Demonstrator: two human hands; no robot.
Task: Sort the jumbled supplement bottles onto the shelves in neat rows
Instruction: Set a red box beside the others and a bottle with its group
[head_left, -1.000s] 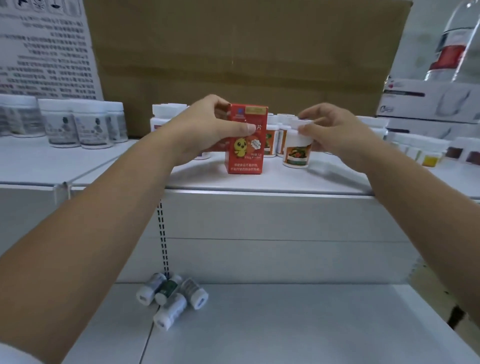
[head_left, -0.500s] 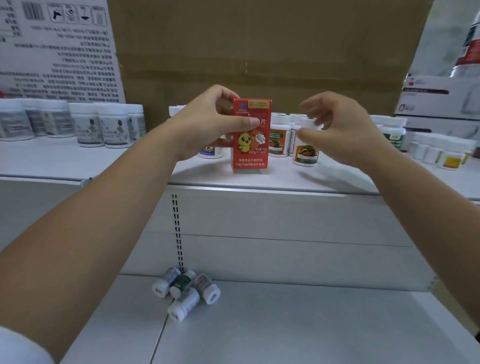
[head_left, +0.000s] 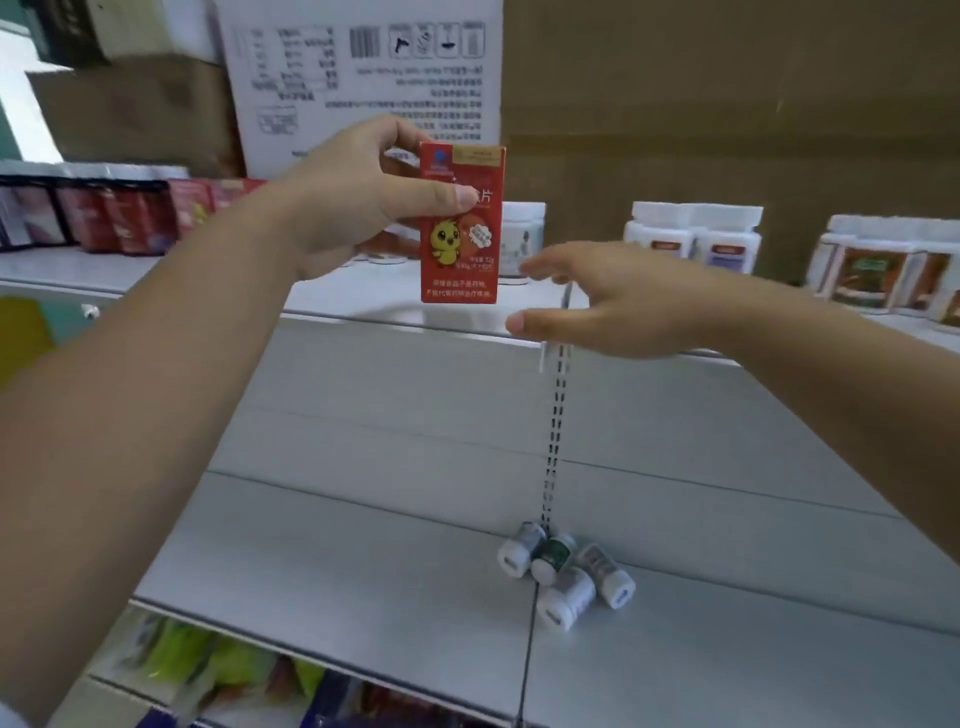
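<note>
Above the front edge of the upper shelf (head_left: 332, 299), gripping the red box (head_left: 462, 260) upright in the left hand (head_left: 358, 208) with the right hand (head_left: 623, 306) spread empty just beside it, likely mid-placement and needing a matching row next.

The single view came from a camera worn on the person's head, facing the upper shelf (head_left: 332, 299) from close in front and tipped downward. Both forearms ran in from the bottom corners, so the left hand (head_left: 353, 208) with its red box (head_left: 461, 223) and the right hand (head_left: 623, 306) sat at arm's reach near the centre. That shelf crossed the middle, sloping down rightward; the lower shelf (head_left: 337, 545) filled the bottom half; a cardboard box (head_left: 727, 104) closed the top
</note>
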